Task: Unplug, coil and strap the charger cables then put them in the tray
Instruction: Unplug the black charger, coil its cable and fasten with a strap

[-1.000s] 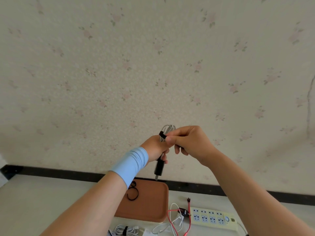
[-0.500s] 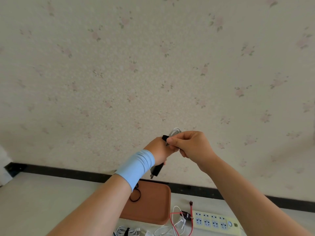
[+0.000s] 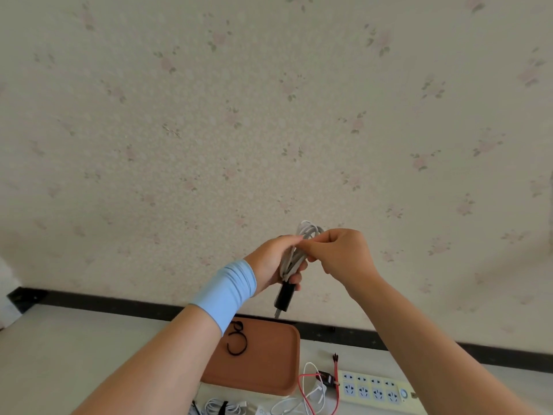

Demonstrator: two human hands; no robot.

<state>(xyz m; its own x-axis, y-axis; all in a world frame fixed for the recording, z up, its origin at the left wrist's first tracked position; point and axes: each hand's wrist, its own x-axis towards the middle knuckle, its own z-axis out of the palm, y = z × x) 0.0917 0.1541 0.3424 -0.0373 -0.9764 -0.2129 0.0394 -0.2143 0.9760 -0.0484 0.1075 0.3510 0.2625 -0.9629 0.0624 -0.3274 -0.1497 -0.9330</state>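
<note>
While both hands work a coiled cable in the air above the counter [image 3: 74,351], the strapping step looks to be in hand.

Largest first: the brown tray [image 3: 269,360] lies near the counter's far edge, holding only a loose black strap [image 3: 236,342]; a power strip [image 3: 377,390] lies just beside it, toward the right edge. The left hand [image 3: 270,262] is clenched around the grey-white cable bundle [image 3: 294,256], its black plug [image 3: 284,296] hanging below the fist over the tray. The right hand [image 3: 338,254] pinches the loops at the top. To do it well, I judge, keep the loops squeezed tight and even while the strap is closed. No strap on the bundle is visible.
</note>
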